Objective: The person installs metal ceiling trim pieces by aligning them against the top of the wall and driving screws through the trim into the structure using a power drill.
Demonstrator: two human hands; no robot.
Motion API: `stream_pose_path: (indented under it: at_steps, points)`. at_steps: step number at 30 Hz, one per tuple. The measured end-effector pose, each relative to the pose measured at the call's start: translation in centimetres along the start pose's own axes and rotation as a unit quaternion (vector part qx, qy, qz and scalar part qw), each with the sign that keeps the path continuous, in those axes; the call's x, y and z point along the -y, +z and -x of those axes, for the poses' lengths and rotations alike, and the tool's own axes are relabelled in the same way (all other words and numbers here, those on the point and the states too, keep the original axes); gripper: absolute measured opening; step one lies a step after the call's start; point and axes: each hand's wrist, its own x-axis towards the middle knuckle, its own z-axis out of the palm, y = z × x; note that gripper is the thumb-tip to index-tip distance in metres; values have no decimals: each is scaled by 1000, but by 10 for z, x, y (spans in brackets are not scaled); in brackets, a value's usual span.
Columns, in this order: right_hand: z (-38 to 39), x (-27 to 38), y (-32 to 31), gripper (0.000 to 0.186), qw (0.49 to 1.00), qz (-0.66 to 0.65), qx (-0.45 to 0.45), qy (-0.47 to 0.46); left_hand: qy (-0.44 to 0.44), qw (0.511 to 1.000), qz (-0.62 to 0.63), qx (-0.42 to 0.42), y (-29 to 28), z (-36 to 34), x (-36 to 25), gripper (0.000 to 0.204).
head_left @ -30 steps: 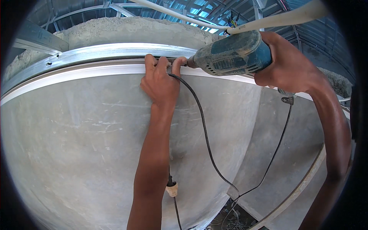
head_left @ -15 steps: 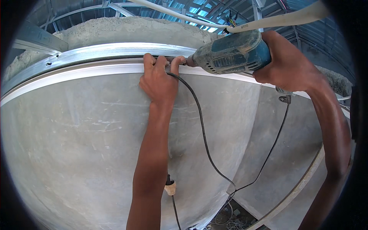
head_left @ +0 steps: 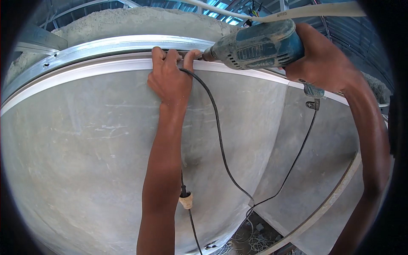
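My right hand point(head_left: 316, 59) is wrapped round the handle of a dusty teal power drill point(head_left: 261, 46), which lies level and points left. Its chuck point(head_left: 208, 54) ends close to the thumb of my left hand point(head_left: 172, 78). The left fingers curl over the top of a white trim strip point(head_left: 114, 65), at the gap below a shiny metal channel point(head_left: 127, 41). What the left fingertips pinch, if anything, is hidden. A black cable point(head_left: 219, 123) passes against the left hand and loops down. The drill's own cord point(head_left: 297, 157) hangs from its handle.
Below the trim stands a grey wall panel point(head_left: 106, 148), with another at right. A cable connector point(head_left: 185, 199) hangs beside my left forearm. A pale pipe point(head_left: 306, 12) crosses overhead by a rough concrete ledge point(head_left: 140, 23). Tangled wire point(head_left: 259, 242) lies on the floor.
The whole view has shifted, so wall, hands and drill sit slightly higher in the picture. The drill tip remains beside my left thumb, and both holds look the same.
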Motion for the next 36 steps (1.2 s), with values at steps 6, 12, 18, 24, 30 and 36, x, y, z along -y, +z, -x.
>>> stream_pose_path:
  at_steps: [6, 12, 18, 24, 30, 36]
  points:
    - [3, -5, -1, 69, 1000, -1, -3, -17, 5, 1000, -5, 0, 1, 2, -3, 44]
    - [-3, -13, -3, 79, 999, -23, 38, -6, -4, 1000, -15, 12, -5, 0, -6, 46]
    - [-9, 1, -6, 79, 995, -18, 96, 7, 28, 999, -18, -11, 2, 3, 0, 45]
    - [-5, 15, -6, 69, 998, -12, 59, 5, 50, 998, -33, -24, 6, 4, 5, 45]
    - [-15, -2, 5, 64, 995, 30, 41, -89, 58, 998, -30, -26, 4, 4, 9, 44]
    - [-15, -6, 7, 71, 976, 111, -36, -186, 70, 997, -22, -29, -1, 3, 9, 40]
